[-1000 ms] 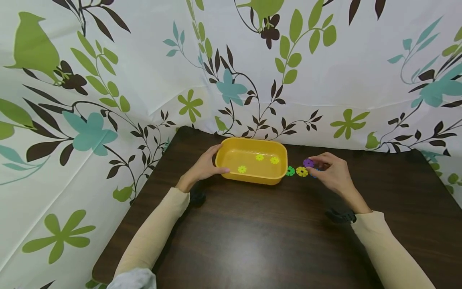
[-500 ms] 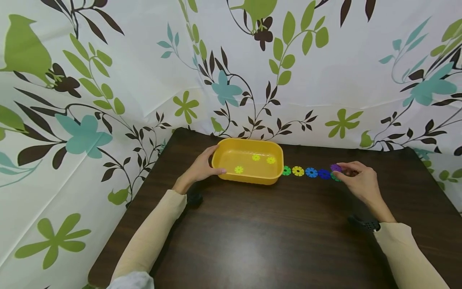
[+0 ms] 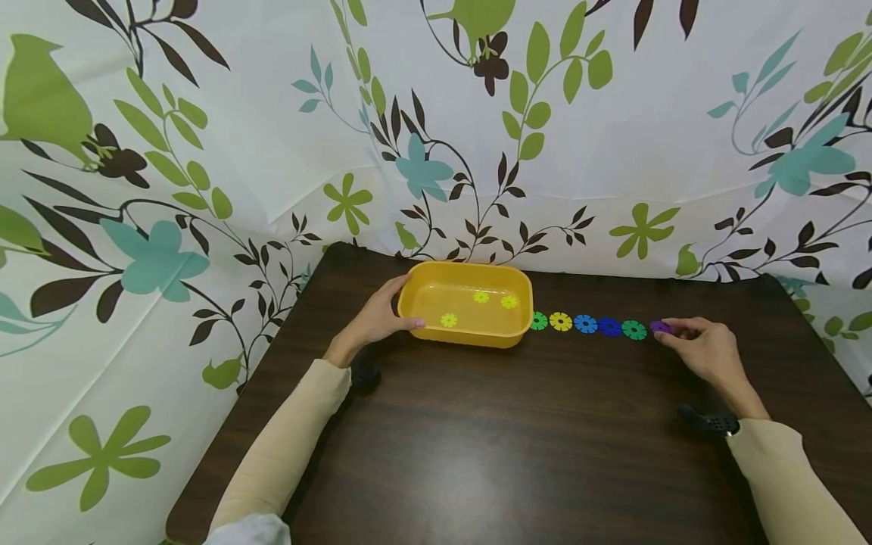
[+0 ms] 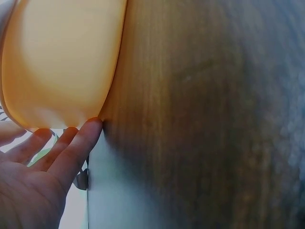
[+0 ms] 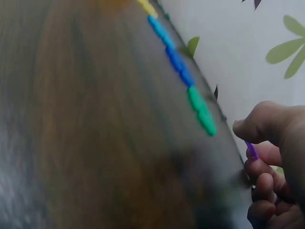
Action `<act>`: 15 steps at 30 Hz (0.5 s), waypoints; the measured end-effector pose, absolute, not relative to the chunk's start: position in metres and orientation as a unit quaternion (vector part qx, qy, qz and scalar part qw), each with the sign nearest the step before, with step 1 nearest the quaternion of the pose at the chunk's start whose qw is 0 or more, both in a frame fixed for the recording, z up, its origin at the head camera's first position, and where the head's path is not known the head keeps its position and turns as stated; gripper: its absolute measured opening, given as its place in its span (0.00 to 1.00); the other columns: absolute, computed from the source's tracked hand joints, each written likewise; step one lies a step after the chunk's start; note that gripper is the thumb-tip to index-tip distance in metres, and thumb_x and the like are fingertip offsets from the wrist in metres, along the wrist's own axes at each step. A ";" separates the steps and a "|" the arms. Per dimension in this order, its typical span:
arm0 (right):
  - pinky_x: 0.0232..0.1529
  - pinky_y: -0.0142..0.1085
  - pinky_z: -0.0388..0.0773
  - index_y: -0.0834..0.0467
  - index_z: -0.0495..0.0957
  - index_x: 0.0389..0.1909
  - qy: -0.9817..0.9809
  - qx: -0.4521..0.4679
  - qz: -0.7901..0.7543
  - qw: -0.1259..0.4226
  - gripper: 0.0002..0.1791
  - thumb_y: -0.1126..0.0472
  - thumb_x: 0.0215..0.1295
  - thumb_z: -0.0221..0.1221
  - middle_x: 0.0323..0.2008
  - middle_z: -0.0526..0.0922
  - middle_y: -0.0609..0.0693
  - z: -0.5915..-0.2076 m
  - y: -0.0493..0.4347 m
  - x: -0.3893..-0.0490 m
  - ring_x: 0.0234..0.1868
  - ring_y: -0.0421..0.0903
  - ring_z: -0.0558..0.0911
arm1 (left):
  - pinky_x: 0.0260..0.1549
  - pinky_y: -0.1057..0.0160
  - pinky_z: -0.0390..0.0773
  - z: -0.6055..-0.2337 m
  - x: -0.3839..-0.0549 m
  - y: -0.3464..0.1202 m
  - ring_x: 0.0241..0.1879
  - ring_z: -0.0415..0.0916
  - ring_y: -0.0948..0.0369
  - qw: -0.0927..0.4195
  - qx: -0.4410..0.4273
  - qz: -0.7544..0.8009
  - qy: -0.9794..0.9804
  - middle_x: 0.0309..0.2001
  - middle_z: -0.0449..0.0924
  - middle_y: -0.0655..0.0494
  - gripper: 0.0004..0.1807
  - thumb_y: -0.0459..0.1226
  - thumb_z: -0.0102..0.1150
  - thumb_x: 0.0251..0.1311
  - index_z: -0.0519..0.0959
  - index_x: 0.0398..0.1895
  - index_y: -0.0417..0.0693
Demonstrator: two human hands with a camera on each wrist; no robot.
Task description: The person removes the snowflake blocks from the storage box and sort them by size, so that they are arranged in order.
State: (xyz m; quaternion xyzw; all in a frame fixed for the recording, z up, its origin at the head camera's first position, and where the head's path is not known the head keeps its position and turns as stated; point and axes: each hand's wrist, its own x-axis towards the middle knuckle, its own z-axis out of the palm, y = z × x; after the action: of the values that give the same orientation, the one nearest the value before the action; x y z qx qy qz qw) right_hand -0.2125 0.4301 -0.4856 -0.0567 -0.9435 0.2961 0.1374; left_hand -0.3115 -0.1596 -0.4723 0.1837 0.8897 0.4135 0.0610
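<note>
In the head view a yellow plastic tub (image 3: 470,335) stands on the dark table, with 3 yellow flower-shaped discs (image 3: 448,320) lying inside. My left hand (image 3: 373,316) holds the tub's left end, thumb over the near rim; the left wrist view has its fingers (image 4: 76,148) against the tub's wall. From the tub's right end runs a row of notched discs: green (image 3: 539,321), yellow (image 3: 561,322), light blue (image 3: 586,324), dark blue (image 3: 609,327) and green (image 3: 634,330). Just right of it, my right hand (image 3: 705,352) pinches a purple disc (image 3: 658,326) between thumb and finger.
The brown wooden table (image 3: 477,439) ends behind the row at a white curtain (image 3: 579,174) printed with leaves and birds. Another side of the curtain hangs along the table's left edge. A dark strap (image 3: 711,422) sits on the right wrist.
My right hand has carried the purple disc rightward along the row and lowered it beyond the last green disc. The left hand keeps its hold on the tub. The head view has shifted slightly.
</note>
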 end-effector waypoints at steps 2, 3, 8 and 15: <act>0.27 0.31 0.67 0.68 0.89 0.52 -0.950 -0.058 0.281 0.125 0.21 0.53 0.71 0.72 0.40 0.86 0.63 -0.487 0.431 -0.214 0.31 0.36 0.73 | 0.84 0.32 0.59 -0.473 -0.311 -0.160 0.86 0.56 0.40 0.062 0.184 0.415 0.889 0.88 0.54 0.43 0.62 0.52 0.81 0.58 0.54 0.90 0.48; 0.27 0.31 0.67 0.68 0.89 0.52 -0.952 -0.057 0.274 0.121 0.21 0.54 0.71 0.72 0.41 0.86 0.66 -0.488 0.432 -0.214 0.32 0.39 0.74 | 0.84 0.32 0.58 -0.473 -0.311 -0.160 0.86 0.56 0.40 0.062 0.184 0.414 0.889 0.88 0.54 0.43 0.62 0.52 0.81 0.59 0.54 0.90 0.48; 0.29 0.30 0.69 0.68 0.89 0.53 -0.958 -0.064 0.258 0.109 0.21 0.54 0.71 0.71 0.45 0.87 0.71 -0.489 0.431 -0.217 0.38 0.53 0.81 | 0.84 0.33 0.59 -0.473 -0.311 -0.160 0.85 0.57 0.40 0.061 0.185 0.414 0.889 0.88 0.54 0.43 0.61 0.51 0.81 0.59 0.54 0.90 0.48; 0.27 0.35 0.67 0.69 0.86 0.59 -0.960 -0.086 0.260 0.068 0.26 0.50 0.74 0.69 0.39 0.85 0.65 -0.485 0.430 -0.220 0.34 0.51 0.75 | 0.83 0.32 0.60 -0.472 -0.311 -0.159 0.85 0.58 0.39 0.061 0.185 0.423 0.885 0.88 0.55 0.42 0.60 0.47 0.81 0.59 0.54 0.89 0.48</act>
State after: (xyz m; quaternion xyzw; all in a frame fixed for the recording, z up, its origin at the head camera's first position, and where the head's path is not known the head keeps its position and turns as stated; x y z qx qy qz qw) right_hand -0.2203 0.4302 -0.4846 -0.0857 -0.9595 0.2596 0.0680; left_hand -0.3114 -0.1595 -0.4716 0.1850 0.8852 0.4225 0.0611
